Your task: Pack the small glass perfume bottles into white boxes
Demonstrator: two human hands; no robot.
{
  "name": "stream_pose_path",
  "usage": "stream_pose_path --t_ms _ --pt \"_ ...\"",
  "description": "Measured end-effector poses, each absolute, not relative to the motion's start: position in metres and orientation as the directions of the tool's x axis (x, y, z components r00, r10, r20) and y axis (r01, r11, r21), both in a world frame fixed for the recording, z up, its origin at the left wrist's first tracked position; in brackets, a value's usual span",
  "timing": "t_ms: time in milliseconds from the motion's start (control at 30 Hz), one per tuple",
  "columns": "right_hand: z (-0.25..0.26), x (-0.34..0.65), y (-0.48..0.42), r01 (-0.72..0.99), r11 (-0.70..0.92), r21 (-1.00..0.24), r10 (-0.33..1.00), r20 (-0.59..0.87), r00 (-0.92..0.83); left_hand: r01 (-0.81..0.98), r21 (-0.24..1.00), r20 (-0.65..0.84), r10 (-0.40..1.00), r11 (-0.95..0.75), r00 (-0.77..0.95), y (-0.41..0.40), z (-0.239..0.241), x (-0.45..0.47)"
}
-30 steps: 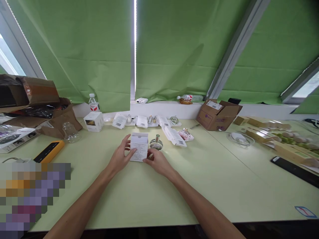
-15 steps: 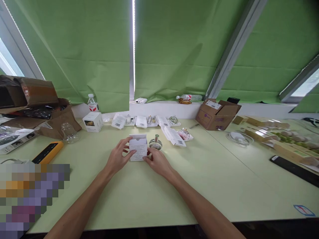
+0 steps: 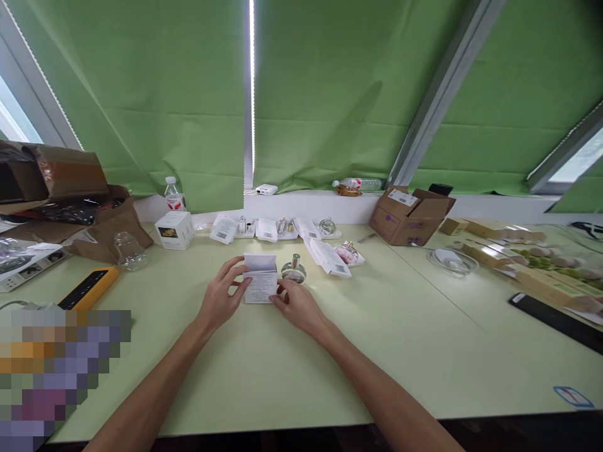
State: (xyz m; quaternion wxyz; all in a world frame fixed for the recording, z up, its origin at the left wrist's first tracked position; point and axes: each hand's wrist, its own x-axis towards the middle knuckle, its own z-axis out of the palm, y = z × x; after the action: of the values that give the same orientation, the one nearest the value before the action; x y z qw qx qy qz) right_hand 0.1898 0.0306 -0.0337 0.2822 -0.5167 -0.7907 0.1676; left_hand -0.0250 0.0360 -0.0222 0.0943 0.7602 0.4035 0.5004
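Note:
A small white carton [image 3: 260, 278] with fine print on its front stands on the pale green table [image 3: 264, 376], its top flap raised. My left hand [image 3: 220, 300] grips its left side, thumb on the front. My right hand [image 3: 294, 306] holds its right side, fingers curled against it. Just behind my right hand sits a small round glass perfume bottle [image 3: 294, 270] with a metal neck.
Behind lie several white cartons with barcodes [image 3: 268, 230] and more small bottles [image 3: 328, 226]. A white box [image 3: 175, 229], a glass jar [image 3: 128, 250] and brown cardboard [image 3: 75, 188] are at left, an open cardboard box [image 3: 409, 216] and packaging at right.
The carton has been tilted up from leaning back to nearly upright, showing less of its printed face. Both hands stay on its sides.

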Motion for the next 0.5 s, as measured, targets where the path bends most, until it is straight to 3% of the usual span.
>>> stream_pose_path --t_ms 267,500 --pt "-0.0338 0.1891 0.0304 0.708 0.411 -0.575 0.911 0.288 -0.296 0.516 0.530 0.699 0.691 -0.673 0.183 0.0348 -0.0198 -0.0248" --pt "-0.0290 0.1867 0.0288 0.576 0.459 -0.676 0.884 0.414 -0.218 0.517 0.541 0.684 0.705 -0.664 0.190 0.0352 -0.0200 -0.0252"
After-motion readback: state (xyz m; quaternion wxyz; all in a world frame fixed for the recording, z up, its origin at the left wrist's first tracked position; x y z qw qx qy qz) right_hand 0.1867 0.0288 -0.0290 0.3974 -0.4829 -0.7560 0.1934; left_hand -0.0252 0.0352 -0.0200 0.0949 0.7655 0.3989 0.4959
